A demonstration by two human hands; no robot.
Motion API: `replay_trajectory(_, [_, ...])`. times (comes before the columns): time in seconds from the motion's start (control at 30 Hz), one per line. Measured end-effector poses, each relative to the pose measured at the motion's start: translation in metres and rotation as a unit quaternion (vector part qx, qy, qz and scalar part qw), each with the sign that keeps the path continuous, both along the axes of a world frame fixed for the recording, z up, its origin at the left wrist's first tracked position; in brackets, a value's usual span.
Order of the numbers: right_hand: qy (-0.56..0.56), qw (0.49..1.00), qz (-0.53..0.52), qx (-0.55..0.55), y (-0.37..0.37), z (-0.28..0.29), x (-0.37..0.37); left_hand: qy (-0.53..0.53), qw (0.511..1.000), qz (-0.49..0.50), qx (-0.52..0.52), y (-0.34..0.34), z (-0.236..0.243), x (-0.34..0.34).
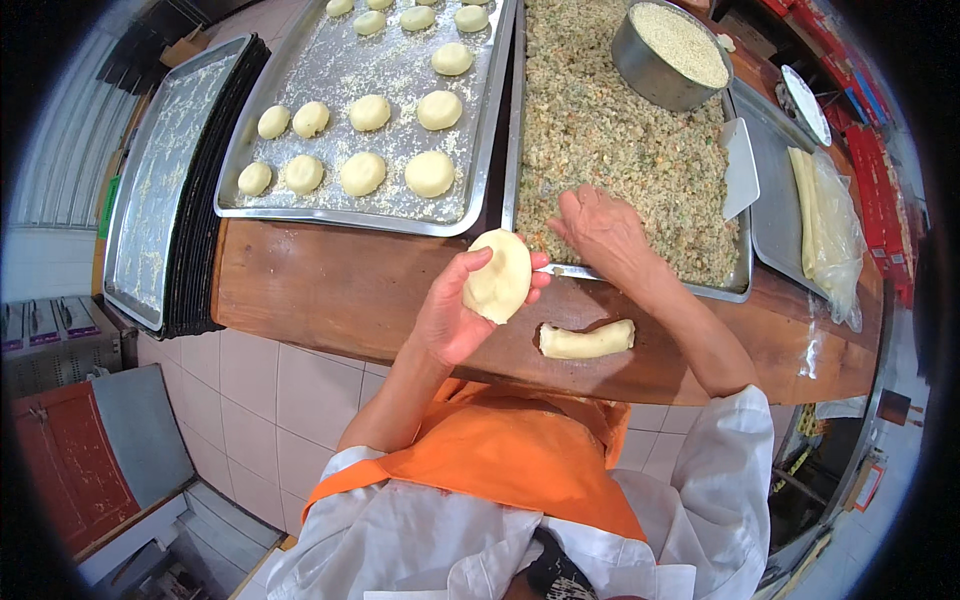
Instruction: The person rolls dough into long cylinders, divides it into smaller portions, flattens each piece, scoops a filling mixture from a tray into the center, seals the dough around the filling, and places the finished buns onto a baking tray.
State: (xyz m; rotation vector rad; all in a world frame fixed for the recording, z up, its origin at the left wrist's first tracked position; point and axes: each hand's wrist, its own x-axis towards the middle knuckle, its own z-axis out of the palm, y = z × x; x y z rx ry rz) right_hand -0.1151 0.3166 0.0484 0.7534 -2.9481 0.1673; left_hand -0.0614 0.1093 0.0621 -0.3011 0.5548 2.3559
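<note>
A flat round of pale dough (500,278) rests in my left hand (450,315), the thumb over its near face and the fingertips showing past its right edge. My right hand (606,238) reaches over the near edge of a large metal tray (738,296), its fingers curled down into the crumbly, speckled filling (630,150). How much filling is between those fingers is hidden. Below my right wrist, a short log of dough (587,340) lies on the wooden table (330,285).
On the left, a sheet tray (340,215) carries rows of dough rounds (430,173) and scattered seeds. Farther left stands a stack of trays (165,190). A round pan (650,80) of seeds and a white scraper (740,170) sit in the filling tray. Dough in plastic (830,230) lies right.
</note>
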Motion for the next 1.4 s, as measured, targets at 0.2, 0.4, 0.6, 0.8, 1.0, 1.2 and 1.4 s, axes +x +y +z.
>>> replay_trajectory(0.2, [0.042, 0.994, -0.037, -0.090, 0.002, -0.001, -0.020, 0.031, 0.999, 0.007, -0.017, 0.007, 0.007, -0.005])
replay_trajectory(0.4, [-0.082, 0.865, -0.167, -0.467, 0.012, 0.012, -0.026, 0.021, 1.000, 0.005, 0.013, 0.020, 0.010, -0.017])
replay_trajectory(0.6, [-0.119, 0.771, -0.190, -0.596, 0.019, 0.001, -0.034, 0.006, 1.000, -0.004, 0.021, 0.032, 0.008, -0.027])
replay_trajectory(0.8, [-0.240, 0.670, -0.222, -0.667, 0.022, 0.020, -0.036, -0.007, 0.998, 0.000, 0.069, 0.041, 0.006, -0.040])
replay_trajectory(1.0, [-0.200, 0.749, -0.159, -0.611, 0.034, 0.009, -0.028, 0.001, 0.995, 0.025, 0.094, 0.049, 0.013, -0.053])
replay_trajectory(1.2, [-0.308, 0.651, -0.186, -0.668, 0.036, 0.023, -0.022, 0.021, 0.995, 0.009, 0.097, 0.053, 0.009, -0.058])
replay_trajectory(1.4, [-0.268, 0.658, -0.109, -0.695, 0.037, 0.023, -0.007, 0.031, 0.990, 0.064, 0.122, 0.060, 0.003, -0.071])
